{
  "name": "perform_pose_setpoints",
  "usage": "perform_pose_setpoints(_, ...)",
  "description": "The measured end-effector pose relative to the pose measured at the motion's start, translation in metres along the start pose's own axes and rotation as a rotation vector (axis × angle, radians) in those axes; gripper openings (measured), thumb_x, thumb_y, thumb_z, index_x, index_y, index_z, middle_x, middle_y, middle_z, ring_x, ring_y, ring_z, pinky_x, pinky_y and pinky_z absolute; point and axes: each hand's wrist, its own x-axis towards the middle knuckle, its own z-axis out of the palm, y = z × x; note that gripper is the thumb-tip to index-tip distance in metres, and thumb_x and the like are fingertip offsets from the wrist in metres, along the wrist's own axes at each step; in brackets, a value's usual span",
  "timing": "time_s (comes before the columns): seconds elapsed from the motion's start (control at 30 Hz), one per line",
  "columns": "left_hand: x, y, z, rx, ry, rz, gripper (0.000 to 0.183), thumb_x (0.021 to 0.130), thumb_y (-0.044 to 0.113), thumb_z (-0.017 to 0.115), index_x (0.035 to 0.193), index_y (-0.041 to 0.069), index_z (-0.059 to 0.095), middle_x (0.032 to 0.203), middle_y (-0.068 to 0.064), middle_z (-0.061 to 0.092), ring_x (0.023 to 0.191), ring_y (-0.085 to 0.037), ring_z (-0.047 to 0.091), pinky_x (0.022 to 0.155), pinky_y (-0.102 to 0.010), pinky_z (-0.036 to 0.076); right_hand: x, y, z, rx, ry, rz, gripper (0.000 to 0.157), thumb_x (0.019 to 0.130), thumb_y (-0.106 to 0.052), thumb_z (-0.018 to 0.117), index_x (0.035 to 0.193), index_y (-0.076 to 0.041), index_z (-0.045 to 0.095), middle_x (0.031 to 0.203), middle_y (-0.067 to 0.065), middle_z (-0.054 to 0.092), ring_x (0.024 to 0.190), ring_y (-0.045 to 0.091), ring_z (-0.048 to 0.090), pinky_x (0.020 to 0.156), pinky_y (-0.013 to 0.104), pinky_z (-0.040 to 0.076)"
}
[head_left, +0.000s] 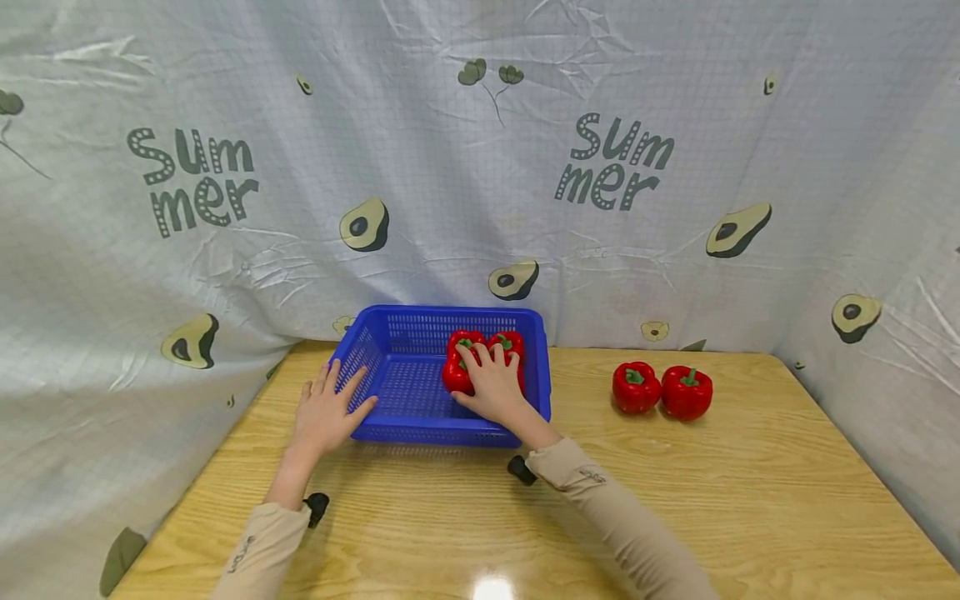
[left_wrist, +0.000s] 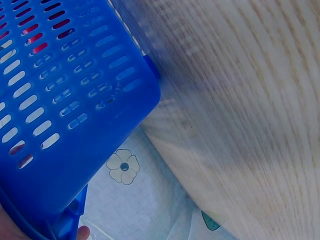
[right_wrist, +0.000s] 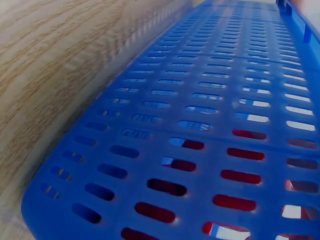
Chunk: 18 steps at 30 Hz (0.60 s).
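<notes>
A blue plastic basket (head_left: 420,437) with slotted walls stands at the back of the wooden table. My left hand (head_left: 324,414) is at its left side, fingers spread along the rim; a fingertip (left_wrist: 83,232) shows by the rim in the left wrist view. Inside, at the right end, two red bell peppers sit side by side, a left one (head_left: 452,377) and a right one (head_left: 516,339). My right hand (head_left: 493,386) lies over them with spread fingers, covering part of both. In the right wrist view the slotted wall (right_wrist: 195,125) hides this hand, and red shows through the slots.
Two more red bell peppers, one (head_left: 636,388) beside the other (head_left: 686,393), stand on the table (head_left: 750,483) right of the basket. A white curtain (head_left: 450,167) with avocado prints hangs behind the table and along its sides.
</notes>
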Motion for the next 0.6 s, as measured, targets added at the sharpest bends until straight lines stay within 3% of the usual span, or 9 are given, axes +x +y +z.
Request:
perform_pose_setpoints(0.3, 0.0007, -0.0010, 0.0006, 0.010, 0.006, -0.003, 0.061, 0.088, 0.045, 0.045, 0.138, 0.012, 0.034, 0.143, -0.029, 0.020, 0.133, -0.046, 0.014, 0.102, -0.063, 0.016, 0.0055, -0.0010, 0.0054, -0.007, -0.068, 0.016, 0.073, 0.076, -0.050, 0.062, 0.137, -0.022, 0.033, 0.131, 0.009, 0.043, 0.116, 0.034, 0.037, 0.095, 0.062, 0.027)
perform_pose_setpoints(0.6, -0.0007, 0.0010, -0.0003, 0.011, -0.004, -0.004, 0.062, 0.088, 0.046, 0.044, 0.138, 0.012, 0.034, 0.142, -0.031, 0.019, 0.133, -0.046, 0.013, 0.102, -0.063, 0.016, 0.0076, -0.0002, 0.0100, -0.111, -0.102, -0.009, 0.070, 0.076, -0.054, 0.059, 0.136, -0.029, 0.033, 0.129, 0.005, 0.046, 0.119, 0.033, 0.037, 0.097, 0.061, 0.027)
